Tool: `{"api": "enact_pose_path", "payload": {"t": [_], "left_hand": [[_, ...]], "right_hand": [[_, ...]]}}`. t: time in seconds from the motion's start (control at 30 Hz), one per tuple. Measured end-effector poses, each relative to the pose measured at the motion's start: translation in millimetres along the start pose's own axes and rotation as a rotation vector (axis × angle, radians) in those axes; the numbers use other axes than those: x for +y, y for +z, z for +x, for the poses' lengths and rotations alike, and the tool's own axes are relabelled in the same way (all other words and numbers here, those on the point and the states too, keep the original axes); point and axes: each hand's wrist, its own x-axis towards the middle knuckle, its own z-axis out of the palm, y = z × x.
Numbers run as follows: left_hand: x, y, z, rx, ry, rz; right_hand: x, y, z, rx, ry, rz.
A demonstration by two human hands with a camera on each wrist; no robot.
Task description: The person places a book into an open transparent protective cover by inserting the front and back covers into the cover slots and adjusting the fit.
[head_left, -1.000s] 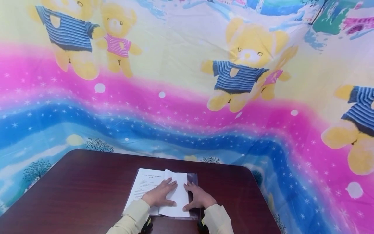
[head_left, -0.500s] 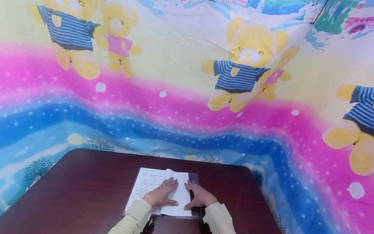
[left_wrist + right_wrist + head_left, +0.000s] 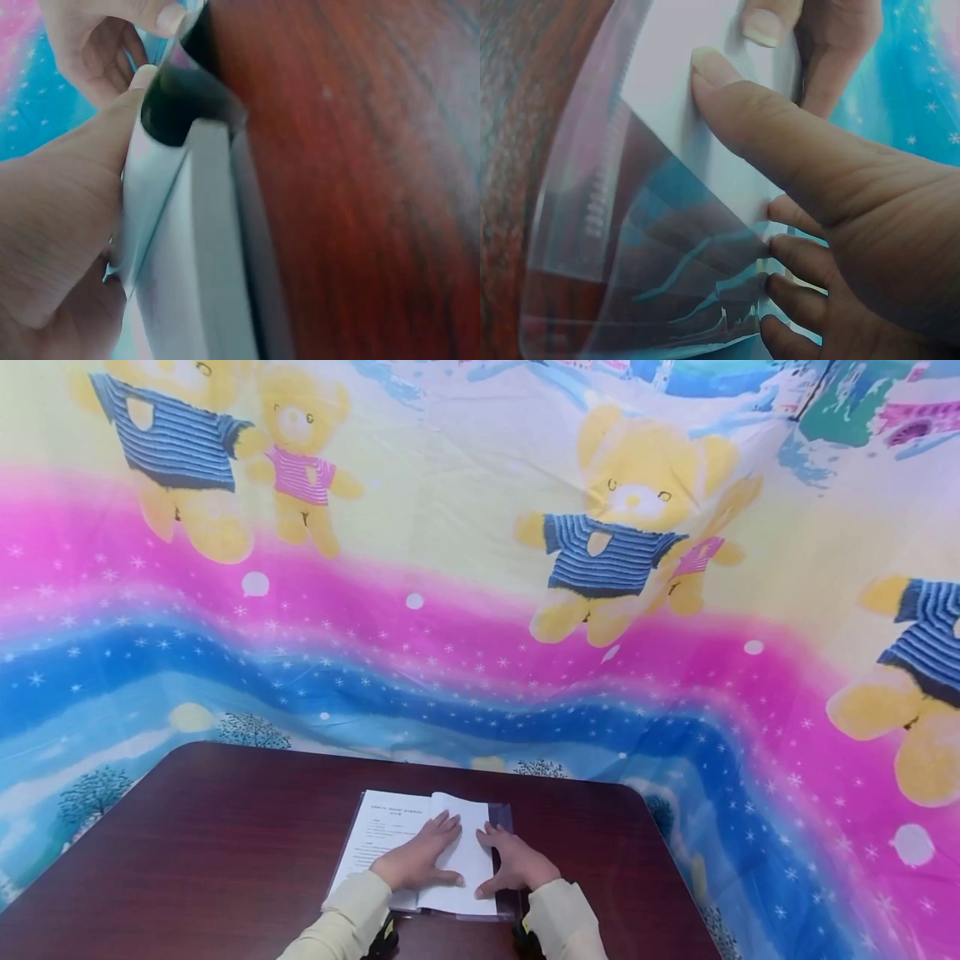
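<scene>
A thick booklet (image 3: 378,822) lies on the table, printed lines showing at left. Over its right part lies a blank white sheet (image 3: 470,814), bulging near the middle. Clear plastic cover (image 3: 504,818) juts out past the sheet on the right. My left hand (image 3: 420,856) rests on the booklet and sheet with fingers extended and thumb out to the right. My right hand (image 3: 519,862) is at the sheet's right edge, its thumb on the paper and its fingertips against the plastic in the right wrist view. The left wrist view shows the booklet's page block (image 3: 214,247) side-on, with dark plastic curling above.
The dark red-brown table (image 3: 210,852) extends around the booklet on both sides. Behind it hangs a cloth (image 3: 450,660) printed with teddy bears and snowflakes. Dark wrist straps show below both sleeves.
Booklet, sheet and cover have slid slightly to the right, and both hands have moved a little that way too. The hands' poses look about the same.
</scene>
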Motion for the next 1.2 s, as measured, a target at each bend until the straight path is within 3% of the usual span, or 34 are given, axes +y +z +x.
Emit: {"api": "enact_pose_path", "payload": {"t": [0.27, 0.53, 0.87, 1.2], "left_hand": [[-4.9, -13.7, -11.2, 0.014, -0.033, 0.013], [-13.0, -22.4, -26.9, -0.002, -0.057, -0.078], [-14.1, -20.9, -28.6, -0.014, -0.034, -0.136], [-15.4, -13.0, -23.0, -0.022, -0.037, -0.093]], "right_hand": [[-1, 1, -0.8, -0.014, 0.004, 0.029], [-5, 0, -1.4, -0.012, 0.021, 0.024], [-8, 1, -0.8, -0.006, 0.023, 0.017], [-8, 0, -0.7, 0.004, 0.001, 0.017]]}}
